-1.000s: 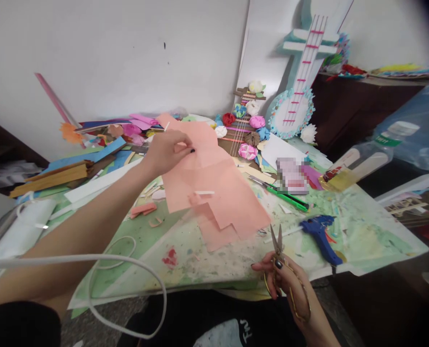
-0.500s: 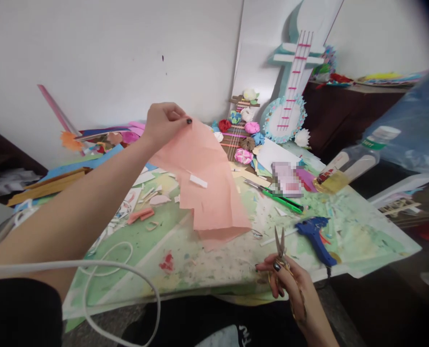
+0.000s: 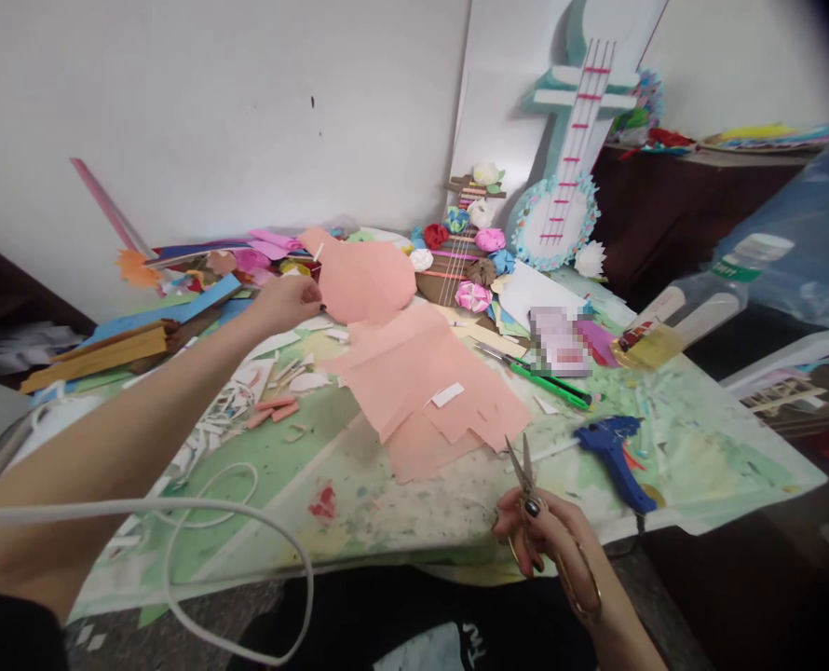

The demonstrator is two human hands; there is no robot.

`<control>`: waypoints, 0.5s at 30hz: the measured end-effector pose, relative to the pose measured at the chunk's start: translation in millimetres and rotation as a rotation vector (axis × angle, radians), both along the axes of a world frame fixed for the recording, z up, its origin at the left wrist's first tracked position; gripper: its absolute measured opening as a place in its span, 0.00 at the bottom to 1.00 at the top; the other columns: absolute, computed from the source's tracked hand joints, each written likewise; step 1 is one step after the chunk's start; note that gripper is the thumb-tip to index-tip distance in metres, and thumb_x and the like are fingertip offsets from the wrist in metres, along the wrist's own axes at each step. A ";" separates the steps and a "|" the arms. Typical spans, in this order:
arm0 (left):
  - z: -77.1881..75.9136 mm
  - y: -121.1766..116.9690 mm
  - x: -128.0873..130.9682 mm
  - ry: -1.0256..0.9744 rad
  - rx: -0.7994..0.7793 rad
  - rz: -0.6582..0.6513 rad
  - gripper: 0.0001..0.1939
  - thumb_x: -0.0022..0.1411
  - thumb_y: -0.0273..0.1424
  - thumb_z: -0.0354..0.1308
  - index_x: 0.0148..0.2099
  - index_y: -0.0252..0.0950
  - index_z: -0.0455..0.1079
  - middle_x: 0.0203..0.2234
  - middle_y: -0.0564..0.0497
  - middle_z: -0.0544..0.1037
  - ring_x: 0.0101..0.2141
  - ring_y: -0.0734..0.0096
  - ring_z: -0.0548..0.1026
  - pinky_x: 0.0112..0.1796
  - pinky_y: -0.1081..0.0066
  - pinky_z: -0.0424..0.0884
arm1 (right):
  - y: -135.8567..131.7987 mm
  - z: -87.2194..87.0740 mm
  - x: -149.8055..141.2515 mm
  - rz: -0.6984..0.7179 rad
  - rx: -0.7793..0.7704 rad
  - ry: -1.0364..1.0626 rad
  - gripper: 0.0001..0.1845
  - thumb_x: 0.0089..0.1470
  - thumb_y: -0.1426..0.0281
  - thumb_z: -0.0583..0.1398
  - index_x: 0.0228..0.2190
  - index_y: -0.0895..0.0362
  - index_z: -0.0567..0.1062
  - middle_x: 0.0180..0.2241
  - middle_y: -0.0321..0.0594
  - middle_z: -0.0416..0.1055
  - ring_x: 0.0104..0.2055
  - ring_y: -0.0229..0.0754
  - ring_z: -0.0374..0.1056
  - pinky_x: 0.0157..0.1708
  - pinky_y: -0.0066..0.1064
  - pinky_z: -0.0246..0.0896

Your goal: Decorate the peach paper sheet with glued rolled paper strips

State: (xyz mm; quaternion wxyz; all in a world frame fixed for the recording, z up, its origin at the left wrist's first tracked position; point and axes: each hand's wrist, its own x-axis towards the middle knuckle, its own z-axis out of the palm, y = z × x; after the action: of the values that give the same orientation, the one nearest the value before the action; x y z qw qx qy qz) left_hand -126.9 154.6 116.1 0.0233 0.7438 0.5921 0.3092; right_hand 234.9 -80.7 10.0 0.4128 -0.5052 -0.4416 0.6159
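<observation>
Half a second ago my left hand (image 3: 289, 303) held the pink sheet (image 3: 428, 359) up by its top; now the sheet lies down on the bench (image 3: 373, 527), its white slip (image 3: 448, 395) farther right, and a rounded pink piece (image 3: 365, 280) shows behind it. My left fingers are at that piece's edge — whether they grip anything, I can't tell. My right hand (image 3: 558, 531) stays clamped on scissors (image 3: 524, 472), 2 blades slightly apart. A white cable (image 3: 177, 504) crosses before my left forearm — the bottle (image 3: 740, 280) at right holds yellowish liquid (image 3: 645, 347).

Head-worn camera, looking forward and down, close above the table (image 3: 414, 522)
</observation>
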 end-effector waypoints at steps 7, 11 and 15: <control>-49.8 -97.2 106.1 0.215 0.148 -0.296 0.07 0.64 0.30 0.50 0.36 0.35 0.68 0.36 0.45 0.73 0.41 0.61 0.68 0.44 0.63 0.64 | -2.7 -8.2 11.9 -0.009 -0.134 0.040 0.26 0.52 0.48 0.56 0.29 0.60 0.70 0.18 0.35 0.66 0.12 0.33 0.62 0.13 0.23 0.42; -82.0 -133.2 163.2 0.460 0.027 -0.534 0.10 0.63 0.32 0.50 0.40 0.32 0.68 0.37 0.41 0.72 0.40 0.57 0.68 0.40 0.61 0.65 | -0.3 -3.8 14.3 -0.034 -0.148 -0.032 0.28 0.49 0.46 0.57 0.29 0.62 0.71 0.15 0.33 0.64 0.10 0.31 0.58 0.12 0.22 0.38; -101.0 -132.9 185.2 0.471 -0.022 -0.533 0.10 0.63 0.33 0.50 0.39 0.31 0.68 0.37 0.41 0.72 0.42 0.55 0.67 0.41 0.59 0.65 | 2.9 1.3 15.4 -0.041 -0.146 -0.124 0.30 0.45 0.46 0.60 0.29 0.63 0.73 0.13 0.31 0.61 0.09 0.29 0.55 0.12 0.22 0.37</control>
State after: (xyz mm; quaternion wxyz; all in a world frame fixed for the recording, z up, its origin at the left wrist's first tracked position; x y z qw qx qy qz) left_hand 58.3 21.8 15.1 -0.0261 0.9227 0.3698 0.1057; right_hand 250.3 -77.8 11.3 0.3592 -0.5799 -0.4097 0.6057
